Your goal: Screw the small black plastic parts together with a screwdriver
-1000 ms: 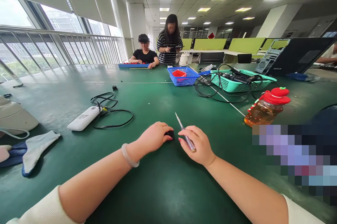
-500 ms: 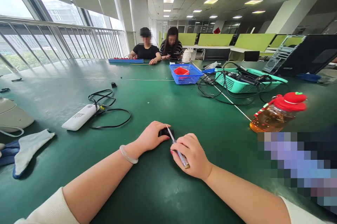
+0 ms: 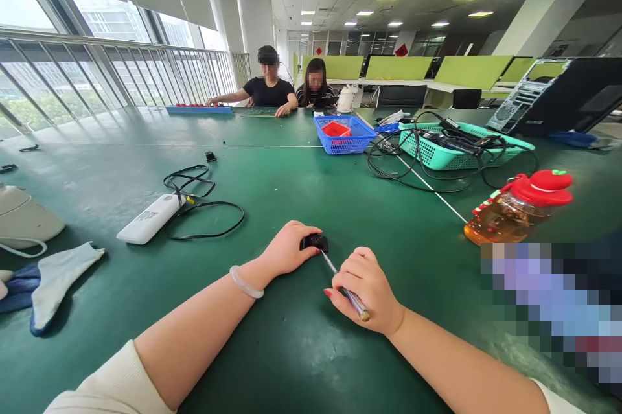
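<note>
My left hand [image 3: 291, 249] grips a small black block-like part [image 3: 317, 243] between thumb and fingers, low over the green tabletop [image 3: 272, 349]. What the part is I cannot make out; the fingers cover its left end. In my right hand [image 3: 372, 287] is a screwdriver [image 3: 350, 297] with a clear handle and a thin metal shaft. Its tip meets the near edge of the black part, close to my left thumb. Whether the tip sits in a slot is too small to tell.
Left lie a white power bank [image 3: 151, 218] with a black cable and a glove [image 3: 63, 281]. A blue basket [image 3: 345, 142], a teal basket [image 3: 437, 155] of cables and a red-lidded bottle [image 3: 518, 210] stand to the right. Two people sit at the far end.
The screwdriver tip has dropped from above the black part to its near edge, and its handle has swung right. Both hands appear slightly further right. A person at the far end has slid a blue tray left.
</note>
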The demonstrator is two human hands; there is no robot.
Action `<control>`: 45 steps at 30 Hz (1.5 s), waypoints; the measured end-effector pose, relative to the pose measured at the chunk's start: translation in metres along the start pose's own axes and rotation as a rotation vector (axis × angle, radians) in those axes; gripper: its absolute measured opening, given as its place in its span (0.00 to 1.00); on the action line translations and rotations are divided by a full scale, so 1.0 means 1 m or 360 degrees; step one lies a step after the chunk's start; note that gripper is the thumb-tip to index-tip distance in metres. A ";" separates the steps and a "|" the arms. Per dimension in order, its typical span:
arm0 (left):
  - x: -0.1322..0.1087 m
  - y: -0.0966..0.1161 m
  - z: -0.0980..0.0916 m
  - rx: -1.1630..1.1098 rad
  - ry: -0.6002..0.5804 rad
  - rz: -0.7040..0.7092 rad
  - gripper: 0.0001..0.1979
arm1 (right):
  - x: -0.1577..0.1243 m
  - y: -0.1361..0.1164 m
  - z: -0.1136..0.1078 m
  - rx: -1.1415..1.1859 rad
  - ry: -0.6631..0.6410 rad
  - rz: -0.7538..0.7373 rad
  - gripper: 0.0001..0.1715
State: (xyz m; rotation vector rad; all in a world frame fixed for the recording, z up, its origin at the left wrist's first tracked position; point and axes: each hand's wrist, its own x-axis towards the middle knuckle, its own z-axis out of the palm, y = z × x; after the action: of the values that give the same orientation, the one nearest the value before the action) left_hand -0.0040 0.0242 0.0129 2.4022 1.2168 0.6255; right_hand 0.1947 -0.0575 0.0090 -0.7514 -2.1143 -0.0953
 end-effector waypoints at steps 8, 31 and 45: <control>0.000 -0.002 0.004 0.0009 -0.0005 0.0002 0.20 | 0.002 0.004 0.011 -0.0250 -0.0157 -0.0247 0.16; 0.001 -0.001 0.007 0.0048 0.0016 -0.0054 0.19 | 0.009 0.008 0.020 -0.0443 -0.0283 -0.0517 0.17; -0.002 0.000 0.004 0.0074 -0.0017 0.0001 0.19 | 0.011 0.012 0.010 -0.0343 -0.0259 -0.0461 0.15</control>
State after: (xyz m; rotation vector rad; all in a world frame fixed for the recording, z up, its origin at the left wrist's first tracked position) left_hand -0.0028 0.0217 0.0095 2.4406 1.2394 0.5897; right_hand 0.1886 -0.0392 0.0089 -0.5867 -2.3844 -0.4371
